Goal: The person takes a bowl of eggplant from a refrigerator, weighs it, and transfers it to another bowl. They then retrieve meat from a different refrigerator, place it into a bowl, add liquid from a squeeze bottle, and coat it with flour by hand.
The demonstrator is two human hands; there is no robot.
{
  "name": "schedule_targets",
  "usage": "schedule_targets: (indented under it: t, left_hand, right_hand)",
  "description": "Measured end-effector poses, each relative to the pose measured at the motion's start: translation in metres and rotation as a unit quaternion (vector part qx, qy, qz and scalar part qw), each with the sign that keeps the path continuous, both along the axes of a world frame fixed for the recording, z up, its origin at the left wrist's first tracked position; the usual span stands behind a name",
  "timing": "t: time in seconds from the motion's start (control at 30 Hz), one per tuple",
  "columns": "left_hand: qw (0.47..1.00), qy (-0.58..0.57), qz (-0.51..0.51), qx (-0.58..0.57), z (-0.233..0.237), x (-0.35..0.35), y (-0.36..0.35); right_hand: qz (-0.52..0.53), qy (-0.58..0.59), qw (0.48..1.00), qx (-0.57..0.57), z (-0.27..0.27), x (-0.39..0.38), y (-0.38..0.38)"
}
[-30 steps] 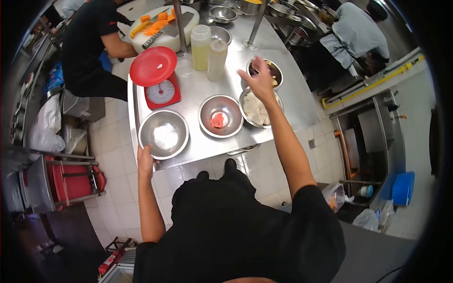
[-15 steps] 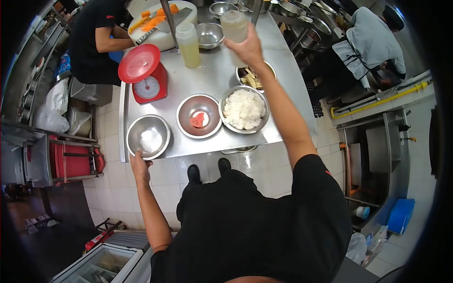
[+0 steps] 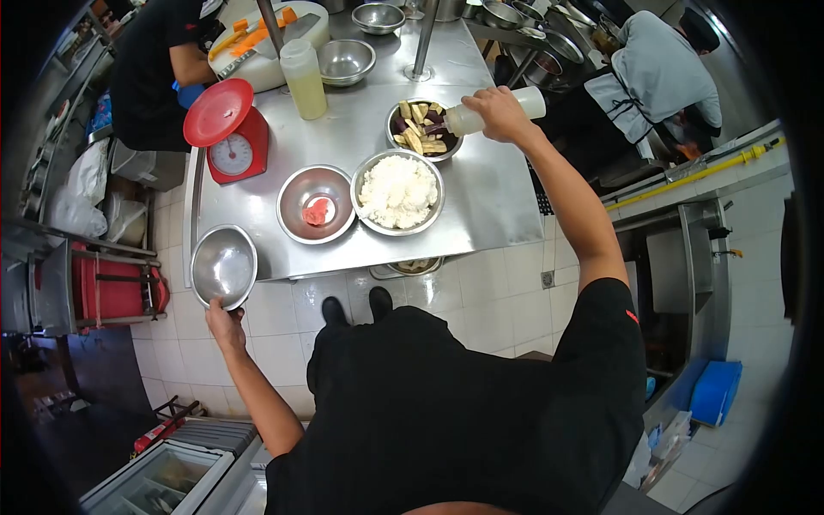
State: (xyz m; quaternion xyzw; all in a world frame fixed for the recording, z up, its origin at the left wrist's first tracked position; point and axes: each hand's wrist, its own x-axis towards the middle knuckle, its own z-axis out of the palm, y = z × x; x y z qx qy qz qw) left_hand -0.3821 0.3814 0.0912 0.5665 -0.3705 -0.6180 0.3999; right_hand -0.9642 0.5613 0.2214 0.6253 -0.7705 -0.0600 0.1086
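My right hand (image 3: pixel 499 113) is wrapped round a squeeze bottle (image 3: pixel 525 102), tipped almost flat. Its nozzle points left over a bowl of cut eggplant (image 3: pixel 421 142) at the table's right side. With my left hand (image 3: pixel 225 326) I grip the rim of an empty steel bowl (image 3: pixel 224 264), tilted at the table's front left corner. A bowl of white rice (image 3: pixel 398 192) sits just in front of the eggplant. Left of the rice stands a steel bowl (image 3: pixel 293 190) with a small red-pink lump (image 3: pixel 318 212) in it.
A red dial scale (image 3: pixel 232 148) stands at the table's left edge. Behind it are a second bottle (image 3: pixel 304 81), a steel bowl (image 3: pixel 345 62) and a board (image 3: pixel 257 75) with orange pieces and a knife. One person (image 3: pixel 159 77) works at the left, another (image 3: pixel 661 77) at the right.
My right hand has tipped the squeeze bottle from upright to nearly flat and brought it over the eggplant. My left hand has tilted the empty bowl at the table's corner.
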Motion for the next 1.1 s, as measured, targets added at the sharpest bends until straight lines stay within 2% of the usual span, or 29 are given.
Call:
schedule_targets:
  t: [0.1,0.17,0.27,0.43,0.67,0.83,0.97,1.1]
  left_hand:
    - [1.0,0.001,0.005,0.001,0.007,-0.005,0.008]
    - [1.0,0.016,0.008,-0.001,0.015,-0.009,0.014]
    - [1.0,0.017,0.011,-0.012,0.015,-0.009,0.014]
    - [1.0,-0.002,0.012,-0.012,0.017,-0.014,0.017]
    - [1.0,-0.024,-0.016,0.01,0.003,-0.005,0.017]
    - [1.0,-0.011,-0.024,0.003,0.004,-0.008,0.01]
    - [0.999,0.005,-0.054,-0.009,0.008,-0.01,0.004]
    - [0.999,0.0,-0.05,-0.009,0.011,-0.01,0.004]
  right_hand:
    - [0.02,0.041,0.999,-0.007,-0.001,-0.014,-0.011]
    - [0.015,0.11,0.994,-0.018,-0.001,-0.023,-0.022]
    - [0.002,0.137,0.99,-0.035,0.002,-0.034,-0.037]
    - [0.045,0.128,0.989,-0.053,0.002,-0.022,-0.045]
    - [0.05,0.112,0.992,-0.037,0.007,-0.016,-0.016]
    - [-0.023,0.12,0.991,-0.051,0.006,-0.014,-0.012]
    - [-0.041,0.118,0.99,-0.063,0.001,-0.008,-0.008]
    - [-0.072,0.078,0.99,-0.098,-0.006,-0.009,0.001]
